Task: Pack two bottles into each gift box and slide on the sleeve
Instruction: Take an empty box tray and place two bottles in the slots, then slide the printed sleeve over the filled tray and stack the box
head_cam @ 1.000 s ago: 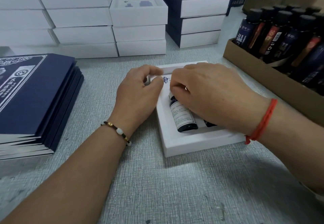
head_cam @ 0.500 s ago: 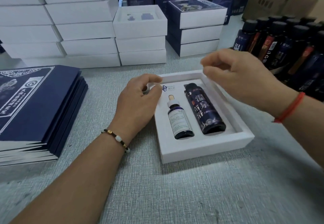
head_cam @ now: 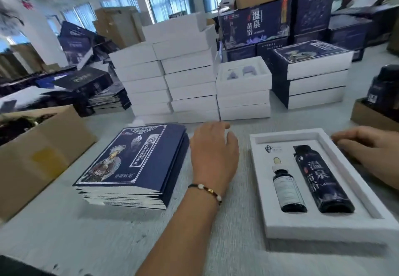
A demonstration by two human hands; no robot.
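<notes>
A white gift box [head_cam: 358, 231] lies open on the table at the right. Two bottles lie in it side by side: a small dropper bottle [head_cam: 286, 187] on the left and a tall dark blue bottle [head_cam: 321, 180] on the right. My left hand [head_cam: 213, 157] hovers over the table between the box and a stack of flat navy sleeves [head_cam: 131, 163], fingers relaxed and holding nothing. At the box's far right rim is my right hand [head_cam: 371, 152], fingers loosely bent, touching or just beside the rim.
Stacks of white boxes [head_cam: 190, 81] stand behind, one open-topped [head_cam: 244, 74], and sleeved boxes [head_cam: 313, 74] at the right. A cardboard carton [head_cam: 36, 154] sits at the left. Another carton with dark bottles [head_cam: 380, 105] is at the far right edge.
My left hand has left the box's left rim and moved left toward the sleeve stack. My right hand dropped to the box's right rim. The view swung up and left.
</notes>
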